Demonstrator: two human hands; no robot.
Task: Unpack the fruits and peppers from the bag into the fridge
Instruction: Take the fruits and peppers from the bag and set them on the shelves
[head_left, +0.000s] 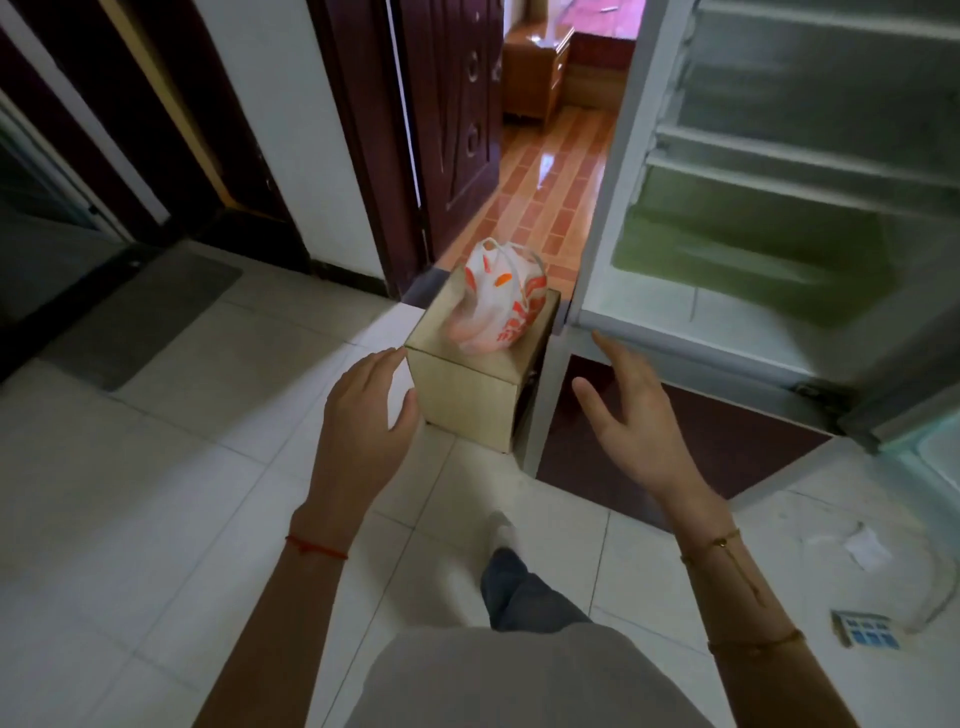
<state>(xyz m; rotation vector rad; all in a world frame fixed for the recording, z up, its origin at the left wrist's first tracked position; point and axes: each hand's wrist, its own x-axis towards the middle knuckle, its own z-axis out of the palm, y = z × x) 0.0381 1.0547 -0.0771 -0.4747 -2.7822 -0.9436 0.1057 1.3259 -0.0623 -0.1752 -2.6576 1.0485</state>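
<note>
A white plastic bag with orange print (496, 299) sits tied on top of a cardboard box (467, 400) on the floor. What it holds is hidden. The fridge (769, 171) stands open at the right, with bare shelves and a green-tinted drawer (748, 244) low down. My left hand (366, 400) hovers, fingers relaxed, just left of the box's near corner. My right hand (626, 410) is spread open to the right of the box, in front of the fridge's lower edge. Neither hand touches the bag.
White floor tiles run underfoot, and my foot (501, 532) steps forward between my arms. A dark mat (675, 447) lies before the fridge. Behind the box, a dark wooden door (452, 119) stands open onto an orange-tiled room. A small blue-and-white packet (865, 629) lies at the lower right.
</note>
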